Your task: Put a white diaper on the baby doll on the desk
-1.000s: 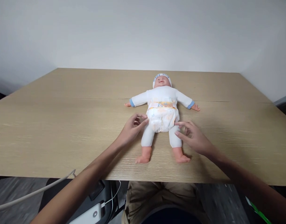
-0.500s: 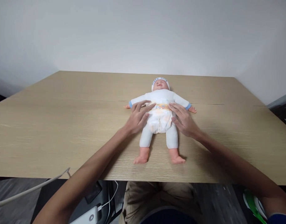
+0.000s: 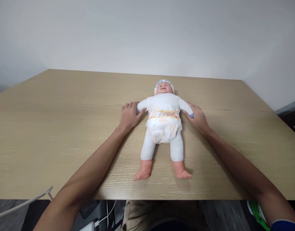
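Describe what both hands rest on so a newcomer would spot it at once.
On the wide pale wooden table, near its middle, a baby doll lies on its back, head toward the wall. The left hand and right hand each cover one of its wrists; nothing else there wears a white suit, cap and printed diaper.

Doll (image 3: 163, 128) hands — under the fingers (image 3: 130, 106)
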`<state>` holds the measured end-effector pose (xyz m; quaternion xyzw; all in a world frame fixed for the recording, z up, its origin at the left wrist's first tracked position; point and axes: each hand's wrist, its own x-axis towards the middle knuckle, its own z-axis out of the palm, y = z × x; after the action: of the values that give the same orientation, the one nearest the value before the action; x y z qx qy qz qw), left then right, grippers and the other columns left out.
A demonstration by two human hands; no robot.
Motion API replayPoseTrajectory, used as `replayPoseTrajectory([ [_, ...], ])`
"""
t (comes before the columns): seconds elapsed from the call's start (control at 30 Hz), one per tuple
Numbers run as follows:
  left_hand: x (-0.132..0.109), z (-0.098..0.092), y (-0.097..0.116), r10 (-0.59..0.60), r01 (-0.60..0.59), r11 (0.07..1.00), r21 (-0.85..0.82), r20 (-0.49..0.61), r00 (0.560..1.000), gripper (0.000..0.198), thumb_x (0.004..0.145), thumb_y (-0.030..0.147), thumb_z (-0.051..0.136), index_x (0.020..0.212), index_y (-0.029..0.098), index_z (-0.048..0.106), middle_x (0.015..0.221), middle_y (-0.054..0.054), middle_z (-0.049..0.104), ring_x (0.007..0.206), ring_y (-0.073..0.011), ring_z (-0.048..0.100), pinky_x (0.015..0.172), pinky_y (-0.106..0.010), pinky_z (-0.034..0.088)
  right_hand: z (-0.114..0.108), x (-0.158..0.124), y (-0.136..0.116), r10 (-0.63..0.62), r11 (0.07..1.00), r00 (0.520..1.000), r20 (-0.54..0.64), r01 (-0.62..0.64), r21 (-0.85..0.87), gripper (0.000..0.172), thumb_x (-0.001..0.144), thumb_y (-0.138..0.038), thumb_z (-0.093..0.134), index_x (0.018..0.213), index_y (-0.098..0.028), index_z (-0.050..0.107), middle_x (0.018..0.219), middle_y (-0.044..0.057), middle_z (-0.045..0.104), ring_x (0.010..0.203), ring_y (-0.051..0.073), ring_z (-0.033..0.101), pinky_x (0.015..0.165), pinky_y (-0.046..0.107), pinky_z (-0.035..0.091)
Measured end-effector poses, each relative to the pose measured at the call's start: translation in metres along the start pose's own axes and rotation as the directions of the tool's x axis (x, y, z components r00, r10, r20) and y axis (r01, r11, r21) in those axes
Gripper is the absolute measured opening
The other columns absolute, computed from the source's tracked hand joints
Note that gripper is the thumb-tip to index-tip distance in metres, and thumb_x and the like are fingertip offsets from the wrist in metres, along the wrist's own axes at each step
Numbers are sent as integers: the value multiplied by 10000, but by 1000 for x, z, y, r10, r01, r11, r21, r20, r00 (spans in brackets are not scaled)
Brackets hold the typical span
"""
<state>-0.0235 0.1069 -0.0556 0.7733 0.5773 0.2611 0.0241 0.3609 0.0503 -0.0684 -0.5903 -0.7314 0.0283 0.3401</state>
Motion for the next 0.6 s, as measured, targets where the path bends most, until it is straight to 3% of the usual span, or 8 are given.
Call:
replayPoseTrajectory([
  [0.1,-4,-3,10,-32,31,999,24,25,999,668,1063,706,452,1308,140,710,1281,-252,751,1223,-444,612,1113,-578,432,-1,-2,-15,58,998,998,15,-59,35,653,1066,-610,542,1541,-176,654,1463,196,743,1321,405,690,1165,558,524],
  [0.2,-7,-6,27,-119,129,989,-77,118,986,646,1044,708,495,1192,122,723,1164,-255,765,1151,-437,655,1016,-520,500,3,-6,-36,151,982,987,57,-156,102,564,1060,-577,554,1481,-226,689,1382,160,789,1227,395,737,1056,536,578],
  [0.3,-12,-11,45,-209,258,938,-233,216,954,605,1022,685,557,1216,131,703,1146,-226,780,1080,-403,698,914,-446,525,7,-11,-55,229,957,972,50,-234,173,530,1050,-530,527,1468,-242,678,1386,160,788,1225,401,738,1045,559,582],
  [0.4,-23,-27,62,-243,307,899,-312,227,943,556,1013,649,579,1262,162,682,1176,-192,786,1061,-385,714,899,-432,524,-1,-15,-68,245,932,968,49,-249,265,527,1031,-528,546,1474,-270,668,1423,139,775,1272,392,722,1092,567,567],
  [0.5,-49,-55,81,-275,321,888,-328,181,944,502,1019,657,569,1212,202,659,1089,-148,780,991,-363,715,860,-432,521,-25,-22,-78,217,901,974,73,-228,370,541,1029,-565,574,1473,-270,667,1421,118,779,1270,365,724,1108,538,565],
  [0.6,-104,-86,103,-273,303,884,-357,131,953,482,1010,704,578,1131,238,615,986,-106,752,897,-333,698,783,-421,518,-59,-37,-87,144,887,981,126,-185,424,590,1026,-606,593,1479,-235,669,1422,126,777,1247,359,732,1090,515,573],
])
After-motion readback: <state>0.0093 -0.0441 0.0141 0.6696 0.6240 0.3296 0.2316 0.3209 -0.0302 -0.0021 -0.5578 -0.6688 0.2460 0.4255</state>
